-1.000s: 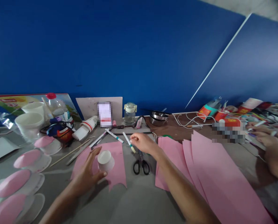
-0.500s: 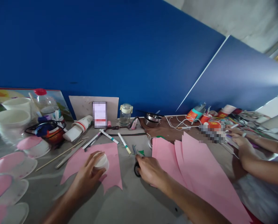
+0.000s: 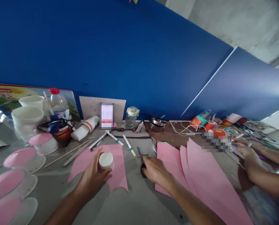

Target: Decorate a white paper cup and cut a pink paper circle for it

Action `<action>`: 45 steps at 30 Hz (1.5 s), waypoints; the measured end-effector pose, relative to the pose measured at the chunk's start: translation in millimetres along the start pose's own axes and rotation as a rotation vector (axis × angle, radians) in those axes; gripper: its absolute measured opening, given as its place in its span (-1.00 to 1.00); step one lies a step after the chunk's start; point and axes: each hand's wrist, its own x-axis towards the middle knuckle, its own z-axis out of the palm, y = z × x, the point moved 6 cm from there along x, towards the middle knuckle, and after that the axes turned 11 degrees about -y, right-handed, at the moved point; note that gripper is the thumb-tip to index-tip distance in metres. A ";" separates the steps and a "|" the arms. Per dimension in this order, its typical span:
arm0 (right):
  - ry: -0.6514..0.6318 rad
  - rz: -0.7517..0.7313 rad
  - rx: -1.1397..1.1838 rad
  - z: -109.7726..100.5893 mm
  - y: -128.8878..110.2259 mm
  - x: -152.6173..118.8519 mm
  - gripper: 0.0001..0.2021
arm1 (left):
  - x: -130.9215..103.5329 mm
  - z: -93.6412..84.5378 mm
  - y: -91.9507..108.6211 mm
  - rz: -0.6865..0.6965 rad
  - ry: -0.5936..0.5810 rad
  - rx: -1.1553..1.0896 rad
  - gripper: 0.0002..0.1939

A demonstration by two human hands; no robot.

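Note:
My left hand [image 3: 94, 172] curls its thumb and fingers round the sides of a small white paper cup [image 3: 106, 160], whose flat round end faces up. Beneath the cup lies a cut piece of pink paper [image 3: 119, 178] with curved notches along its near edge. My right hand [image 3: 157, 168] is closed on a pair of scissors [image 3: 143, 171] with black handles, the blades pointing away from me at the table. Most of the handles are hidden by the fingers. To the right of this hand are several large pink sheets [image 3: 207, 178], overlapping.
Several white cups with pink tops [image 3: 19, 159] line the left side. Markers [image 3: 129, 146], a wooden stick [image 3: 66, 153], stacked paper cups [image 3: 28, 120], a glass jar [image 3: 131, 118], a phone [image 3: 107, 115] and metal bowls [image 3: 157, 123] stand behind. Another person's arms [image 3: 259, 165] work at the right.
My left fingers have shifted from over the cup's top to its sides, baring the round end. The right hand stays on the scissors. The whole view has swung slightly left.

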 end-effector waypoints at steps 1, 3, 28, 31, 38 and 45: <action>0.002 0.008 0.011 -0.6 1.5 -0.7 -0.72 | 0.2 -0.8 1.2 -0.016 -0.008 -0.013 -0.24; 0.014 0.031 0.050 -2.7 5.7 -1.8 -0.73 | 0.1 -2.0 3.3 -0.044 -0.032 -0.032 -0.26; 0.224 -0.015 0.431 -21.7 -27.5 78.7 -0.80 | -0.1 1.5 -1.1 -0.032 -0.048 -0.091 -0.31; 0.276 -0.031 0.575 -26.5 -19.6 76.9 -0.77 | -2.0 -0.9 2.6 0.045 -0.013 -0.103 -0.27; 0.215 -0.630 1.283 -49.8 -57.5 10.7 -0.69 | -23.1 -43.9 26.6 0.275 0.269 -0.366 -0.66; -0.122 -0.760 1.249 -26.8 -132.7 -15.5 -0.83 | -25.0 -39.4 25.4 0.104 0.091 -0.893 -0.67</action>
